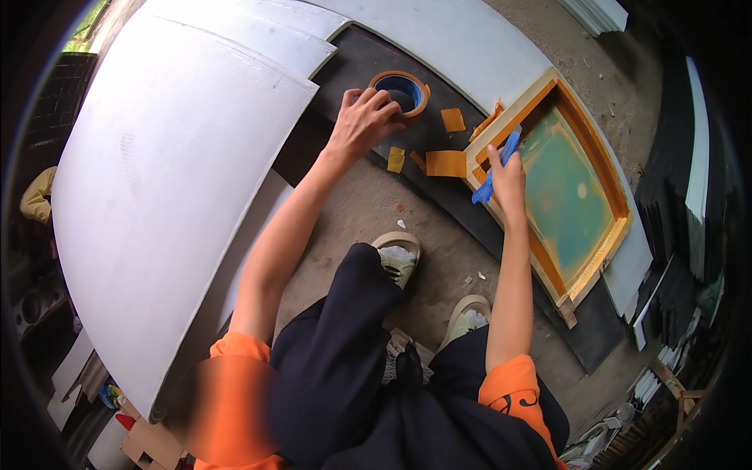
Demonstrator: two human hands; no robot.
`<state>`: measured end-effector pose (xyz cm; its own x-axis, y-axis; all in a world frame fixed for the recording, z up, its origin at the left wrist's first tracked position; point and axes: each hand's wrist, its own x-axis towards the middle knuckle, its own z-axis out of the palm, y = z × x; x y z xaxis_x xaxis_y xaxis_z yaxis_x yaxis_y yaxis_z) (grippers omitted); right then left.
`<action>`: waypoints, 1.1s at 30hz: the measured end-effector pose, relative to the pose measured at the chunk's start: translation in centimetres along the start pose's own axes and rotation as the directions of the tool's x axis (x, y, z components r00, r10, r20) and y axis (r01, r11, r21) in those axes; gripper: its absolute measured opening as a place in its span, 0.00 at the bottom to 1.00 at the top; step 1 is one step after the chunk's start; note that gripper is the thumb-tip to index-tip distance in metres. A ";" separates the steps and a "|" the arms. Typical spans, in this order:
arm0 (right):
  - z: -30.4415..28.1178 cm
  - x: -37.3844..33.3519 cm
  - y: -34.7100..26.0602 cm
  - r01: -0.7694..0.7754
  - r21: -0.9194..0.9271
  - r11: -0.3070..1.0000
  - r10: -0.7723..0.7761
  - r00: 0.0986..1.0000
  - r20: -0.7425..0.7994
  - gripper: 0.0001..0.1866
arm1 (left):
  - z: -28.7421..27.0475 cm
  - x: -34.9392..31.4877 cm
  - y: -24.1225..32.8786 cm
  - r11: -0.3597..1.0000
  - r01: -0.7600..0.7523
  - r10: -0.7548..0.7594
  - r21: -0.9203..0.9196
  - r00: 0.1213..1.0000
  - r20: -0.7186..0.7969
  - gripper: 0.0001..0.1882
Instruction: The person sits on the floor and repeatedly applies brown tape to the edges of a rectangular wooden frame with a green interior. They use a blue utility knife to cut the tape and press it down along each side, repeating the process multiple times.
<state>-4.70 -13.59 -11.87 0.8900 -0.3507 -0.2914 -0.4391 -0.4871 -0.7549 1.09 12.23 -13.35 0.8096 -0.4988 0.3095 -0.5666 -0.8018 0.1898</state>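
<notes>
A roll of brown tape (424,99) with a blue inner core lies on a dark board. My left hand (366,121) is at its near left rim, fingers apart and loosely bent. Whether the fingertips touch the roll I cannot tell. My right hand (509,178) is closed around a long, crumpled-looking blue object (483,190), whose exact kind is unclear. This hand is over the near left side of a wooden screen frame (548,270) with a green mesh (568,192). Brown tape covers parts of the frame, and a tape strip (446,164) sticks out from its left corner.
Small tape pieces (453,120) lie on the dark board (560,329). Large white corrugated sheets (180,157) fill the left side, and another pale sheet (454,39) lies behind. My feet are on the dirty floor (368,196). Stacked dark sheets (670,188) stand at the right.
</notes>
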 end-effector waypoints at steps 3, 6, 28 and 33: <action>0.3 3.9 -1.8 0.077 0.255 0.964 -0.082 0.997 0.011 0.17 | 0.9 -0.5 0.2 0.999 -0.005 0.002 -0.051 0.998 -0.063 0.15; 2.0 7.4 -3.9 -0.053 0.326 0.944 0.019 0.994 0.108 0.16 | 0.5 -0.5 0.2 0.982 0.100 -0.126 -0.158 0.979 -0.159 0.15; 1.7 3.2 -3.4 0.514 -0.527 0.677 -0.193 0.814 0.547 0.11 | -0.6 -2.6 0.1 0.747 0.285 -0.435 -0.600 0.893 -0.118 0.09; -2.6 0.5 -5.0 0.413 -0.291 0.863 -0.307 0.886 0.348 0.10 | -1.8 -2.3 3.6 0.550 0.276 -0.556 -0.788 0.825 -0.099 0.08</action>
<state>-2.37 -13.38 -6.67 0.9660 0.1169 -0.2305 -0.0468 -0.7979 -0.6009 -3.13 11.09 -11.72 0.9680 0.0670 0.2420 -0.2091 -0.3191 0.9244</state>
